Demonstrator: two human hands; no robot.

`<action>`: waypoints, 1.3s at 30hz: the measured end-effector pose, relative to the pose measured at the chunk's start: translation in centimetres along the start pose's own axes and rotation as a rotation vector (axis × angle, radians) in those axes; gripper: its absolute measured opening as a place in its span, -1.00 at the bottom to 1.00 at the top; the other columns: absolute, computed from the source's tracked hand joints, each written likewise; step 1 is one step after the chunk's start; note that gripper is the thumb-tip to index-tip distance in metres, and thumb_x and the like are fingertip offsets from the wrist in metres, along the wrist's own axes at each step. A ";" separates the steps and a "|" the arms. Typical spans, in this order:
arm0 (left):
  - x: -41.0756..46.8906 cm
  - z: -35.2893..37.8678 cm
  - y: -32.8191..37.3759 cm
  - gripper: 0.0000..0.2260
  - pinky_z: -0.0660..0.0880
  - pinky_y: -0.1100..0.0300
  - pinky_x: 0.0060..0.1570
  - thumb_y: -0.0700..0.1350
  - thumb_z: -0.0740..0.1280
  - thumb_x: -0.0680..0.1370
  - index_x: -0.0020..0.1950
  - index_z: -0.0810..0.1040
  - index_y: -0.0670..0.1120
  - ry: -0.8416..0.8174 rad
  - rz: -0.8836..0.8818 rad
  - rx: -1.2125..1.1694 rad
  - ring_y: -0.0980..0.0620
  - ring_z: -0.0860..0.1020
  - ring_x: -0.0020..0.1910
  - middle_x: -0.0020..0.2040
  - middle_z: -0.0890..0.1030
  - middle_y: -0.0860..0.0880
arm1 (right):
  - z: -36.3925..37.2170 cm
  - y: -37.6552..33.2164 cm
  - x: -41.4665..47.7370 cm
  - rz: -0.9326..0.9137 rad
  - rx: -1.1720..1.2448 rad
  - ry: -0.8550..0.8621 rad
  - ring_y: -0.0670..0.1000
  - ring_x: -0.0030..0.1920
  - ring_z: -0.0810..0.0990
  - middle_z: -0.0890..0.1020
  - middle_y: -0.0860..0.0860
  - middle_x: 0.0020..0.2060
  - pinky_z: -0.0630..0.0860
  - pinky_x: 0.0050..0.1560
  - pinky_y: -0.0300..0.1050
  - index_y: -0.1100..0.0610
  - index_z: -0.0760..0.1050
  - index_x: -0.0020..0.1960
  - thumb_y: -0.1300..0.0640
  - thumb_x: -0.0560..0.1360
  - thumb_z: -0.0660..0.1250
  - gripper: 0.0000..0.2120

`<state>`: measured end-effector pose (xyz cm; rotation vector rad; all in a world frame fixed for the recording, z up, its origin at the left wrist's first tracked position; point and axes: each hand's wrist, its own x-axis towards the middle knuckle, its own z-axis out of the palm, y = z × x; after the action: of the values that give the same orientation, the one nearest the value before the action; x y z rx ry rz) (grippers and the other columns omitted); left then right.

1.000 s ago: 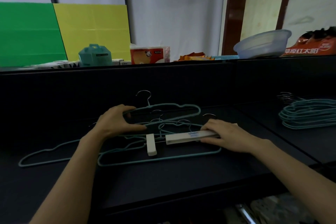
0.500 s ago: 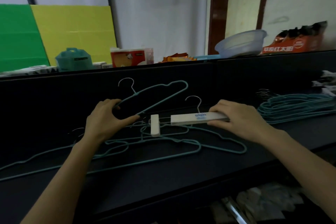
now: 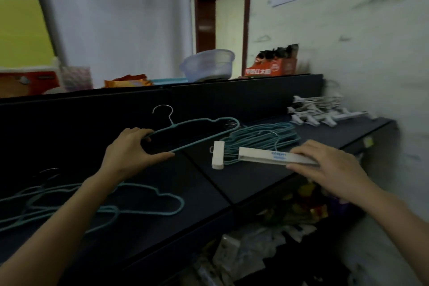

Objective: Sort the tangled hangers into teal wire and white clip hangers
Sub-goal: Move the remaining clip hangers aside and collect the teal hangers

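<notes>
My left hand (image 3: 132, 152) grips the left end of a teal wire hanger (image 3: 199, 134), held up off the dark table with its metal hook pointing up. My right hand (image 3: 329, 169) grips the right end of a white clip hanger (image 3: 267, 157), whose loose white clip (image 3: 217, 154) hangs at its left end. Behind it lies a stack of teal wire hangers (image 3: 262, 136). A pile of white clip hangers (image 3: 322, 112) sits at the far right by the wall. Several teal hangers (image 3: 99, 204) remain tangled at the lower left.
The dark table (image 3: 243, 183) has a raised dark back panel (image 3: 116, 114). On the ledge behind stand a translucent basin (image 3: 207, 65) and an orange box (image 3: 270, 68). A white wall (image 3: 371, 53) closes the right side. Clutter (image 3: 267, 239) lies below the table's front edge.
Both hands have lifted their hangers free of the tangle and carried them right, toward the sorted piles. The view has swung right, bringing the white clip pile into sight.
</notes>
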<state>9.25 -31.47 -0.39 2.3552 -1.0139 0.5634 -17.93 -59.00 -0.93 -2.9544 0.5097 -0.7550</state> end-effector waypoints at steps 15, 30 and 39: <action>7.0 12.0 14.9 -0.26 0.51 0.09 -0.11 0.47 0.32 0.19 0.10 0.54 -0.08 -0.046 0.004 -0.001 -0.01 0.48 -0.02 -0.04 0.56 -0.02 | -2.2 17.8 -3.0 0.181 -0.017 0.024 -0.12 -0.12 0.52 0.52 -0.22 -0.11 0.42 -0.27 -0.15 -0.21 0.51 0.06 -0.38 0.30 0.07 -0.53; 15.3 17.4 16.2 -0.20 0.38 0.20 0.07 0.43 0.29 0.17 0.23 0.45 -0.07 -0.426 -0.096 0.008 0.06 0.39 0.07 0.18 0.46 -0.04 | 1.6 26.0 8.8 0.073 0.045 -0.005 -0.18 -0.10 0.51 0.51 -0.27 -0.07 0.33 -0.26 -0.30 -0.22 0.49 0.06 -0.26 0.42 0.21 -0.73; 18.7 18.7 22.4 -0.55 0.45 0.18 0.07 0.19 0.17 0.54 0.33 0.35 -0.02 -0.264 0.158 0.285 0.04 0.45 0.16 0.24 0.45 0.02 | 3.5 30.9 14.0 -0.005 0.036 -0.023 -0.20 -0.10 0.46 0.48 -0.25 -0.09 0.28 -0.27 -0.38 -0.17 0.49 0.11 -0.22 0.46 0.24 -0.72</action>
<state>7.43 -66.01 1.69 2.6680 -1.3217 0.4900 -14.01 -92.84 -1.50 -2.9282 0.4823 -0.7223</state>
